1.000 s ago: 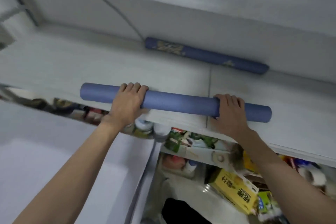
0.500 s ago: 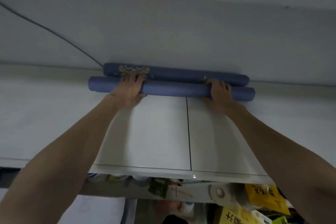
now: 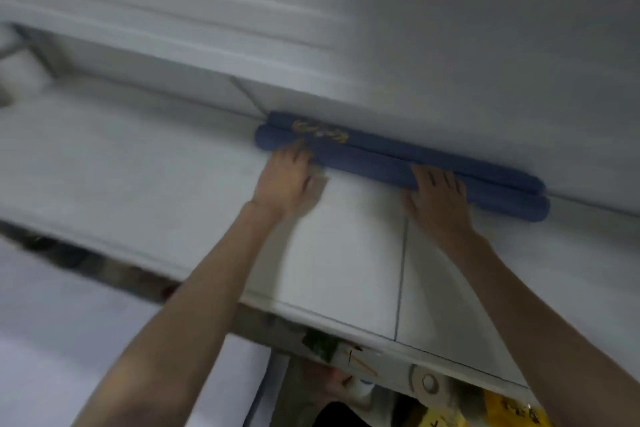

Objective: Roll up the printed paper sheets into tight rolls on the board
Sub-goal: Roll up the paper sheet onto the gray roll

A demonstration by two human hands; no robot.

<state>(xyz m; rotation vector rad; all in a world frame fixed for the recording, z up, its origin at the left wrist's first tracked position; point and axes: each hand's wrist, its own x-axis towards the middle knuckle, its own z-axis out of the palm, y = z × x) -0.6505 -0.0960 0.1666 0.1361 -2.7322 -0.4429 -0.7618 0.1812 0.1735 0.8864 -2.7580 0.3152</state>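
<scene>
Two blue paper rolls lie side by side on the white board [image 3: 173, 177], against the wall. The far roll [image 3: 443, 154] carries a gold print near its left end. The near roll [image 3: 367, 168] is plain blue and touches the far one along its length. My left hand [image 3: 289, 180] lies flat on the board with its fingertips against the near roll's left part. My right hand [image 3: 438, 199] rests with straight fingers on the near roll toward its right end. The frame is blurred.
The board's front edge [image 3: 346, 319] runs across the lower middle, with a seam [image 3: 401, 274] between two panels. Below the edge sit blurred items, among them a yellow package [image 3: 512, 411]. A white surface [image 3: 69, 322] fills the lower left.
Both hands have pushed the plain roll from the board's front edge back against the printed roll at the wall. The camera has swung to the left since half a second ago.
</scene>
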